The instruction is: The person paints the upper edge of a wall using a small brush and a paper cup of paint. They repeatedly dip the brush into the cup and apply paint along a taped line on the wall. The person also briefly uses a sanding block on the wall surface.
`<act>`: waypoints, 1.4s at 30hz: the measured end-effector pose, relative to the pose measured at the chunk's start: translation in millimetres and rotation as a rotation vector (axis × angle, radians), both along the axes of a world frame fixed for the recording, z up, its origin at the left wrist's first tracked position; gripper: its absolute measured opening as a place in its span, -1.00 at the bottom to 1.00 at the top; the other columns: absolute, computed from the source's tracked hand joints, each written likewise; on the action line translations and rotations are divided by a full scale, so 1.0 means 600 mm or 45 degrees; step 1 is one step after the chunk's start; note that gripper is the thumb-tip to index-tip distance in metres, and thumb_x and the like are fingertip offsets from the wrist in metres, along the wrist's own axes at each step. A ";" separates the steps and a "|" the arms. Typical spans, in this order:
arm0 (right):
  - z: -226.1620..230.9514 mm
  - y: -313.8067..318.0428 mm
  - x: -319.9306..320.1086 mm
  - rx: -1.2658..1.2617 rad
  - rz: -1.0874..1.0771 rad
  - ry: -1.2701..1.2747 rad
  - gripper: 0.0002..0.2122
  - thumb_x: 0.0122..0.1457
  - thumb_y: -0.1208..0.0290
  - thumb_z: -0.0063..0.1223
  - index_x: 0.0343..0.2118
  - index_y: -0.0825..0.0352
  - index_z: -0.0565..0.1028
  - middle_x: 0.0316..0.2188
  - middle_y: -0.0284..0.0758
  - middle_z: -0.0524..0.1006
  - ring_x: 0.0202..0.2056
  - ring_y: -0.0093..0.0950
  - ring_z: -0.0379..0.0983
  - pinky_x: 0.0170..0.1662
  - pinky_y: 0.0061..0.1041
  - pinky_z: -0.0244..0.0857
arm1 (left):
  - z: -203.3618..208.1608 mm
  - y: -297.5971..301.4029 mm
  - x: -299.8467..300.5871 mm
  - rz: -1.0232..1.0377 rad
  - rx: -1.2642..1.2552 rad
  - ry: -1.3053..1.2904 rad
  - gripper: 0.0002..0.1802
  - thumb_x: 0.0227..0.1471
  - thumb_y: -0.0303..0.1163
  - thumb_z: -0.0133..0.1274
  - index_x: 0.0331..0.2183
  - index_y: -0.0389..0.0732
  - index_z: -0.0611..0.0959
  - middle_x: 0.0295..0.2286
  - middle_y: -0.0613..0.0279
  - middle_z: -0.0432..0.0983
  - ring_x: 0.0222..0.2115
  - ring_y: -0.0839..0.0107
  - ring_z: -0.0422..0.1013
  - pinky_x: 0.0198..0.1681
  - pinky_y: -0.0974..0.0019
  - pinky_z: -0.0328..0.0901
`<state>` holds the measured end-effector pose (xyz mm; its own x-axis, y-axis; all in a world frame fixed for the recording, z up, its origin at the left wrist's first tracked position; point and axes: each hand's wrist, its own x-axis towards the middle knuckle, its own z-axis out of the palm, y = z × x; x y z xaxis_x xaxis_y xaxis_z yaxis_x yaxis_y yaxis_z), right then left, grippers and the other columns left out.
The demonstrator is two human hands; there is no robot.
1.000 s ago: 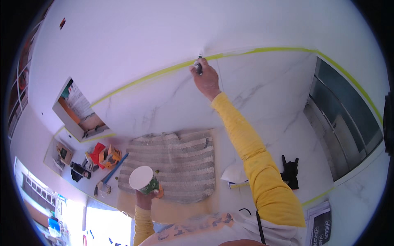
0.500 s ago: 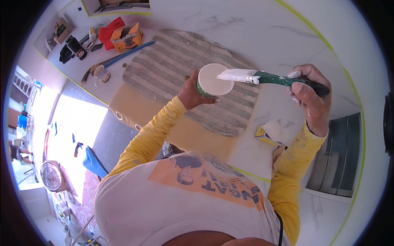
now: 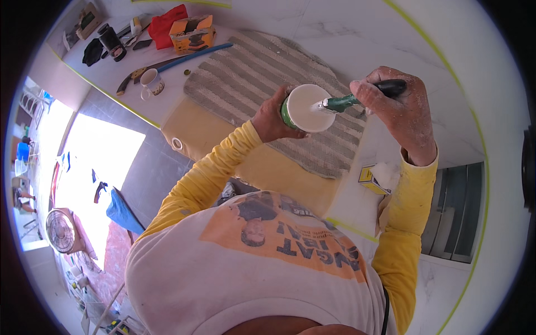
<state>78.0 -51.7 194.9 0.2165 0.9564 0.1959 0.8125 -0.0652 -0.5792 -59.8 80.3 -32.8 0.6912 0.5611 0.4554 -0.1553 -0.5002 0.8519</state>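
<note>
Dipping the tip of a green-handled tool (image 3: 341,102) into a small tub (image 3: 304,108) of white paste, the person is, as it looks, loading the blade. The left hand (image 3: 272,118) is wrapping its fingers round the tub's green side, closed firmly on it and holding it chest-high over the striped mat (image 3: 254,72). The right hand (image 3: 397,106), dusted white, is clenching its fingers tight round the tool's dark grip, with the blade end lying in the paste at the tub's rim. How much paste is sitting on the blade cannot be told, since white is lying on white.

The next move is probably calling for a scooping turn of the wrist, then a level lift, so the paste is not dropping on the mat or the yellow sleeves (image 3: 212,173).

Around the hands, the white marble counter (image 3: 357,33) is edged with yellow-green tape (image 3: 435,61). A small yellow box (image 3: 371,177) is sitting near the right elbow. Well apart, at the far end, a mug (image 3: 151,82), an orange carton (image 3: 191,33), a red cloth (image 3: 167,25), a dark can (image 3: 113,43) and a blue-handled tool (image 3: 195,54) are lying. A fan (image 3: 60,230) is standing on the floor below at the left. Nothing is standing between tub and tool; the mat is lying directly underneath.
</note>
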 end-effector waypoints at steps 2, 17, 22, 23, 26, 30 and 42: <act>0.000 -0.005 0.003 0.064 0.368 -0.085 -0.78 0.09 0.29 0.23 -0.53 0.36 0.57 -0.66 -0.32 0.51 -0.60 -0.46 0.37 -0.55 -0.58 0.23 | 0.006 -0.015 -0.003 0.018 -0.001 0.002 0.11 -0.49 -0.26 0.57 0.09 -0.18 0.26 -0.06 0.05 0.48 0.00 0.12 0.45 0.09 0.15 0.36; -0.061 -0.056 0.156 0.105 0.208 0.591 -0.80 0.13 0.37 0.21 -0.29 0.42 0.63 -0.63 -0.45 0.48 -0.62 -0.73 0.30 -0.57 -0.71 0.17 | 0.003 -0.020 -0.014 0.209 -0.148 0.283 0.10 -0.45 -0.34 0.53 0.13 -0.22 0.28 -0.01 0.09 0.45 0.07 0.20 0.38 0.15 0.14 0.28; -0.078 -0.058 0.145 0.044 0.323 0.324 -0.86 0.06 0.49 0.23 -0.34 0.43 0.62 -0.56 -0.42 0.49 -0.57 -0.71 0.32 -0.52 -0.72 0.20 | -0.005 0.040 -0.017 0.066 -0.127 0.130 0.09 -0.45 -0.24 0.53 0.11 -0.23 0.28 -0.07 0.01 0.49 0.02 0.12 0.43 0.12 0.13 0.31; -0.080 -0.056 0.143 0.153 0.289 0.403 -0.87 0.07 0.48 0.23 -0.34 0.42 0.62 -0.56 -0.41 0.50 -0.57 -0.70 0.32 -0.53 -0.72 0.20 | -0.006 0.051 -0.020 0.069 -0.125 0.073 0.10 -0.46 -0.18 0.54 0.10 -0.24 0.28 -0.10 -0.03 0.51 -0.01 0.07 0.45 0.11 0.13 0.32; -0.087 -0.048 0.139 0.231 0.129 0.660 -0.85 0.11 0.44 0.22 -0.32 0.41 0.60 -0.57 -0.39 0.51 -0.60 -0.69 0.32 -0.55 -0.71 0.20 | -0.005 0.077 -0.020 0.093 -0.069 0.229 0.07 -0.43 -0.20 0.53 0.10 -0.23 0.29 -0.07 -0.03 0.49 0.00 0.08 0.45 0.10 0.13 0.33; -0.121 -0.034 0.150 0.369 -0.051 1.021 -0.79 0.18 0.32 0.18 -0.28 0.39 0.57 -0.60 -0.37 0.52 -0.68 -0.68 0.31 -0.62 -0.71 0.16 | 0.002 0.097 -0.001 0.075 -0.035 0.109 0.08 -0.41 -0.19 0.53 0.10 -0.24 0.27 -0.05 -0.04 0.48 0.00 0.09 0.45 0.09 0.12 0.34; -0.365 0.005 0.208 0.529 0.594 2.945 -0.58 0.40 0.13 -0.17 -0.19 0.50 0.50 -0.50 -0.20 0.58 -0.55 -0.54 0.54 -0.51 -0.66 0.48 | 0.058 0.120 0.126 0.166 0.024 0.125 0.09 -0.37 -0.24 0.52 0.14 -0.25 0.24 -0.04 0.04 0.44 0.02 0.19 0.39 0.10 0.14 0.33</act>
<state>202.8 -48.6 -24.0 0.1437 0.9759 0.1642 -0.9782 0.1652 -0.1259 16.1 152.1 2.2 0.6549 0.6409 0.4004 -0.0042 -0.5268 0.8500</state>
